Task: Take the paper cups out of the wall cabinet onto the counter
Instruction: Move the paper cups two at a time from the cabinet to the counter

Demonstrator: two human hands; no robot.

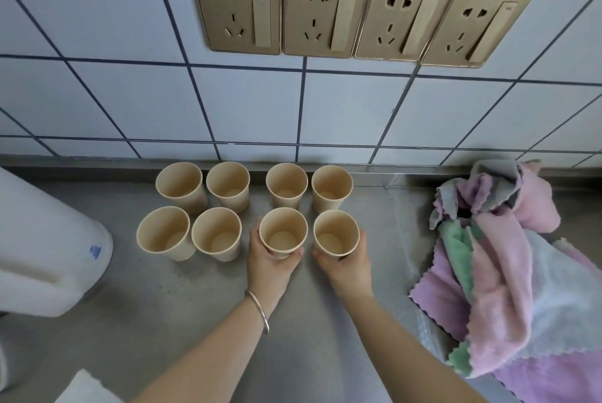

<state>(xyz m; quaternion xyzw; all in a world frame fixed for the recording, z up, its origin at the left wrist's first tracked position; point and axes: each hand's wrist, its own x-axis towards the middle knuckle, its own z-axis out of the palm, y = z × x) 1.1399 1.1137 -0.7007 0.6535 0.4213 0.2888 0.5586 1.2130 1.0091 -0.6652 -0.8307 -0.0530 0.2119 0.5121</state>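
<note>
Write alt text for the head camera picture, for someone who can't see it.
Two hands, left hand and right hand, each grip a paper cup among eight upright paper cups in two rows on a grey counter, under four wall sockets, cloths at right.

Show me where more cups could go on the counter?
Bare grey steel counter lies in front of the eight tan paper cups, left of the left hand. Another patch sits between the right hand and the pink-and-grey towels. The rows by the wall are crowded.

Eight paper cups (228,187) on counter (163,298), left hand (270,259) and right hand (345,261) each gripping one
</note>
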